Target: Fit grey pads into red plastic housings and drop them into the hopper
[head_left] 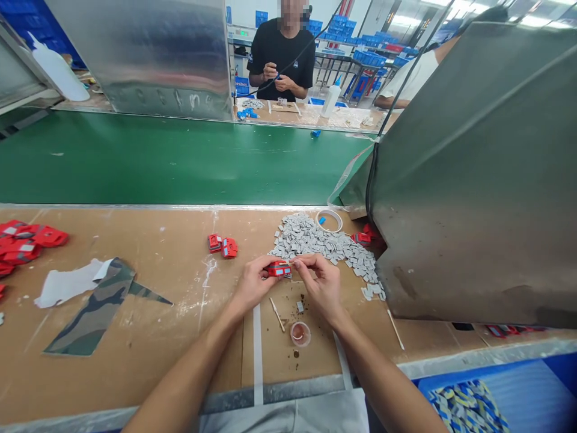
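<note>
My left hand (255, 281) grips a small red toy vehicle (278, 269) with pale window patches and a dark grey band. At its right end my right hand (321, 279) is pinched on a thin pale stick, mostly hidden by the fingers; its tip is close to the toy, and contact is unclear. Just beyond both hands spreads a heap of small flat grey pieces (311, 237). Below them are a small clear cup (300, 334) with a little liquid, a single grey piece (300, 307) and a swab-like stick (277, 314).
Two red toy parts (223, 246) lie left of the heap, more red parts (27, 243) at far left. A tape roll (329, 221) borders the heap. Camouflage cloth (97, 313) lies left. A metal panel (478, 180) rises at right. Across the green belt (180, 159) sits a person (283, 57).
</note>
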Motion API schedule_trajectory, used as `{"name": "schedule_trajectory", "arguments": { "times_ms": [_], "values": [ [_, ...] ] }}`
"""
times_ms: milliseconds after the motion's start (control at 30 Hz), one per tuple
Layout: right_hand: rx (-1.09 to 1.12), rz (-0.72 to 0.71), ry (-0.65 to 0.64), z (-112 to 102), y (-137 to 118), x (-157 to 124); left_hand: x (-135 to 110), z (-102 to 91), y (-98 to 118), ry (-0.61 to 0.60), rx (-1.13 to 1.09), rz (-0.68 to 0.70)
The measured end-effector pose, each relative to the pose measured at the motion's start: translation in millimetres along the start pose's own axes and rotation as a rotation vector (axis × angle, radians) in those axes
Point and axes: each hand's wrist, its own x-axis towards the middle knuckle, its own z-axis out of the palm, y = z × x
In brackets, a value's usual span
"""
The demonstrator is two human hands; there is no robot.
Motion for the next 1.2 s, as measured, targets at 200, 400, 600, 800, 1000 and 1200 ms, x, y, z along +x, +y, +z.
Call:
{"name": "schedule_trajectory", "arguments": {
  "times_ms": [200,400,600,800,1000,1200],
  "values": [
    [0.033,0.005,-0.004,0,-4,3,1,-1.4,-3,-0.037,-0.089,-0.027],
    [-0.008,-0.044,-0.032,-53,-39,-20,2,-2.8,-9,-0.002,-0.111,-0.041],
    [-0.121,-0.107,-0.223,-71,-35,-81,4,-3.0,-8,-0.003,-0.137,-0.066],
    [-0.139,-0.107,-0.376,-64,-29,-75,5,-5.1,-2,0.019,-0.198,-0.087],
    [-0.453,0.087,-0.476,-58,-10,13,6,-8.1,3,0.031,-0.334,-0.175],
    [-0.665,0.131,-0.501,-21,26,27,6,-10.5,5,0.026,-0.321,-0.217]
  ]
}}
